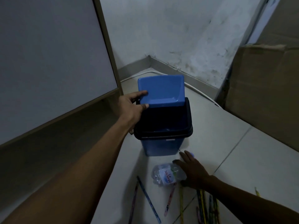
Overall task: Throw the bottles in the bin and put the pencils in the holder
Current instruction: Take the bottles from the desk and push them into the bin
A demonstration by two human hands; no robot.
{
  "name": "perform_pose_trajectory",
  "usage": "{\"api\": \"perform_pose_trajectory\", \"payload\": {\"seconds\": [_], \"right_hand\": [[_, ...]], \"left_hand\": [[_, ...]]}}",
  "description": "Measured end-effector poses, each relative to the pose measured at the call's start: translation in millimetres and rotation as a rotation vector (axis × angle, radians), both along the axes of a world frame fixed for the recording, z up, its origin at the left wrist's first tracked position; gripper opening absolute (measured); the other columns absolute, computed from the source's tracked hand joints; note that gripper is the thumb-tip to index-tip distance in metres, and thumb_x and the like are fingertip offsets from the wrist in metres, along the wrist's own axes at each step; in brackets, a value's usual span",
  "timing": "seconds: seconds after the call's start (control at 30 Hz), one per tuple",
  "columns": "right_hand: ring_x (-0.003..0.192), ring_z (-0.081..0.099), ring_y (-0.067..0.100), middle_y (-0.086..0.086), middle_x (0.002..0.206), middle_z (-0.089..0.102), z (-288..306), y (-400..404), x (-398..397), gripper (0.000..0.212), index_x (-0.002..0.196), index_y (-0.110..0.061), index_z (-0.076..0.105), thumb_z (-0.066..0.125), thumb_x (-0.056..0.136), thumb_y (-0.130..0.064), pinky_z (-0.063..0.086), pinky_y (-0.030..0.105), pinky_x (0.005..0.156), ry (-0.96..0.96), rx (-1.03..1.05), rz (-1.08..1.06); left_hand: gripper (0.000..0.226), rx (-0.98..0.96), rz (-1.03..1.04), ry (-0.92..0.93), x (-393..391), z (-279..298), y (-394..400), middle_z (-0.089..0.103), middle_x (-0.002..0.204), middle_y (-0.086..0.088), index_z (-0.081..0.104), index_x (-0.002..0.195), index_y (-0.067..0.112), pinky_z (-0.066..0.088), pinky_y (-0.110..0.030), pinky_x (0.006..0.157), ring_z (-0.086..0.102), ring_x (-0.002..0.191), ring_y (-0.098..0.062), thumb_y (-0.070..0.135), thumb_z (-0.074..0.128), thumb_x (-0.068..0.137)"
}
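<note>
A blue bin (159, 146) with a black rim stands on the floor in a corner. Its light blue lid (161, 91) is tipped up and my left hand (131, 104) grips the lid's left edge, so the dark inside shows. On the floor in front of the bin lies a crumpled clear plastic bottle (165, 174) with a white label. My right hand (192, 172) rests on its right end with fingers spread, apparently covering the neck and cap. Several pencils (148, 201) lie scattered on the tiles below the bottle. No holder is in view.
A pale desk (48, 70) with a wooden edge fills the left side. A large cardboard box (265, 94) stands at the right against the stained wall. A white cable (200, 92) runs along the skirting behind the bin.
</note>
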State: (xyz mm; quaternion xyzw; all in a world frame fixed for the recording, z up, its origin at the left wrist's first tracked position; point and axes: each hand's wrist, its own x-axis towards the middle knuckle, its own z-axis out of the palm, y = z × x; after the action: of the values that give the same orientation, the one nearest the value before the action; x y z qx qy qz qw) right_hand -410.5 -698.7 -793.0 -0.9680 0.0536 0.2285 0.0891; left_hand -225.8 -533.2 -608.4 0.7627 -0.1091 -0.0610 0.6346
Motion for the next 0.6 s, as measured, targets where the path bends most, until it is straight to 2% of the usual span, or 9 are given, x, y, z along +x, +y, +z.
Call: {"api": "perform_pose_trajectory", "payload": {"seconds": [0.1, 0.2, 0.3, 0.37, 0.47, 0.53, 0.6], "right_hand": [[0.150, 0.004, 0.029, 0.013, 0.161, 0.013, -10, -1, -2, 0.077, 0.146, -0.022, 0.031, 0.070, 0.081, -0.036, 0.012, 0.038, 0.120, -0.090, 0.035, 0.004], [0.143, 0.023, 0.029, 0.014, 0.152, 0.030, -3, -2, -3, 0.076, 0.139, -0.019, 0.042, 0.073, 0.073, -0.040, 0.026, 0.039, 0.117, -0.195, 0.139, 0.033], [0.113, 0.052, 0.023, 0.003, 0.121, 0.054, 30, -3, -5, 0.068, 0.119, -0.019, 0.057, 0.078, 0.062, -0.049, 0.050, 0.043, 0.091, -0.317, 0.366, -0.012], [0.094, 0.059, 0.013, -0.008, 0.104, 0.060, 69, -3, -6, 0.064, 0.107, -0.023, 0.061, 0.083, 0.056, -0.053, 0.055, 0.039, 0.079, -0.345, 0.547, -0.071], [0.092, 0.067, 0.007, -0.006, 0.100, 0.070, 132, -5, -9, 0.055, 0.101, -0.018, 0.068, 0.092, 0.054, -0.034, 0.057, 0.028, 0.083, -0.324, 0.787, -0.124], [0.094, 0.070, 0.013, 0.002, 0.099, 0.073, 167, -7, -11, 0.050, 0.100, -0.008, 0.068, 0.091, 0.057, -0.015, 0.057, 0.026, 0.083, -0.343, 1.016, -0.143], [0.092, 0.072, 0.019, 0.005, 0.098, 0.075, 192, -9, -7, 0.047, 0.102, -0.003, 0.067, 0.084, 0.059, -0.007, 0.057, 0.026, 0.077, -0.441, 1.238, -0.180]], "left_hand": [[0.048, 0.008, -0.009, -0.004, 0, -2, 1, 0.057, 0.133, -0.002, 0.072, 0.113, 0.022, 0.058, -0.038, 0.089, 0.055, 0.118, -0.018, -0.005, 0.074, 0.074], [0.048, 0.016, -0.025, -0.002, 0, -1, 3, 0.058, 0.133, -0.003, 0.071, 0.114, 0.022, 0.057, -0.037, 0.090, 0.055, 0.119, -0.018, -0.004, 0.074, 0.074], [0.050, 0.033, -0.039, -0.025, 0, 0, 5, 0.060, 0.131, -0.004, 0.070, 0.117, 0.018, 0.056, -0.038, 0.093, 0.057, 0.117, -0.017, -0.005, 0.075, 0.073], [0.050, 0.045, -0.040, -0.042, 1, 1, 5, 0.061, 0.130, -0.004, 0.070, 0.117, 0.017, 0.055, -0.038, 0.094, 0.057, 0.117, -0.017, -0.004, 0.075, 0.072], [0.049, 0.072, -0.039, -0.071, 2, 1, 6, 0.061, 0.129, -0.004, 0.070, 0.117, 0.016, 0.055, -0.036, 0.094, 0.057, 0.117, -0.016, -0.003, 0.077, 0.072], [0.049, 0.076, -0.038, -0.078, 3, 1, 6, 0.062, 0.128, -0.003, 0.070, 0.116, 0.016, 0.056, -0.036, 0.093, 0.057, 0.117, -0.016, -0.003, 0.076, 0.072], [0.049, 0.068, -0.041, -0.077, 3, 1, 6, 0.063, 0.128, -0.004, 0.070, 0.115, 0.018, 0.055, -0.037, 0.094, 0.058, 0.117, -0.016, -0.004, 0.076, 0.071]]}}
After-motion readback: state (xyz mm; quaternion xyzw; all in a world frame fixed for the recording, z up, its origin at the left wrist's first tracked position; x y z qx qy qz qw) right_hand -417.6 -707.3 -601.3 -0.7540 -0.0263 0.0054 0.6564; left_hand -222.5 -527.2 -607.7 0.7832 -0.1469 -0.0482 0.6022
